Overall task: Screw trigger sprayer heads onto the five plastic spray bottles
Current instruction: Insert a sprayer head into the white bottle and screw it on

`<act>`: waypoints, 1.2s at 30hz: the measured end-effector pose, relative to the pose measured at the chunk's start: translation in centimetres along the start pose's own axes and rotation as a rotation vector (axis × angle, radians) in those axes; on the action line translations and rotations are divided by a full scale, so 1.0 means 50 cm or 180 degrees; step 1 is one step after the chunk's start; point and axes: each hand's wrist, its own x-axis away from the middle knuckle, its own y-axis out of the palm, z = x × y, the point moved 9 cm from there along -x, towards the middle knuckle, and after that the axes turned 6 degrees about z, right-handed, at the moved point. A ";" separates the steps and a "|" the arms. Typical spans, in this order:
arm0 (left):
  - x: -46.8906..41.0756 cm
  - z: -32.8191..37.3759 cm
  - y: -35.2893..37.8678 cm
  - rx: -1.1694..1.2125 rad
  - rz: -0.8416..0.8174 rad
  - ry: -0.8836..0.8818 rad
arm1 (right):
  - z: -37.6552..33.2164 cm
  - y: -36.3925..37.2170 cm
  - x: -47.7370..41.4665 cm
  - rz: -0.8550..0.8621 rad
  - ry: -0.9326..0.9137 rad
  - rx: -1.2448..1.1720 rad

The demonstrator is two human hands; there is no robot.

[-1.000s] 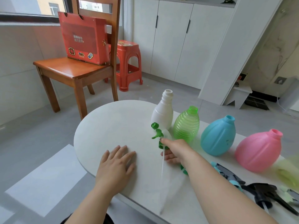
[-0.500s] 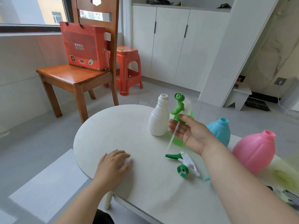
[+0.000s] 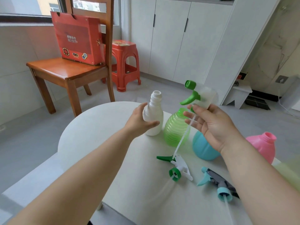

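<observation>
So in the last second my left hand [image 3: 142, 120] came off the worktop [image 3: 90, 127], where it was lying flat, and is now wrapped round the white bottle [image 3: 153, 114], thumb in front and fingers behind, low on the shoulder. The bottle stands upright with its threaded neck bare. My right hand [image 3: 215, 125] lifted the green-and-clear sprayer head [image 3: 196, 96] off the worktop; its grip is a loose pinch at the collar, other fingers spread, the dip tube [image 3: 183, 137] hanging down in front of the green bottle [image 3: 175, 127].

I'd say that means the first pairing is set up: bottle steadied, head up beside the neck but not over it. None of the bottles I can see has a head on, including the blue bottle [image 3: 203, 148] and pink bottle [image 3: 263, 145]. Two more heads lie on the worktop, a white-and-green one [image 3: 178, 166] and a grey-and-teal one [image 3: 217, 184]. The tricky bit looks like threading that floppy tube into the neck first.
</observation>
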 end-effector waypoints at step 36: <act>0.304 -0.016 -0.121 0.0278 -0.0215 -0.0009 | -0.156 0.100 0.058 0.0258 -0.0712 -0.1582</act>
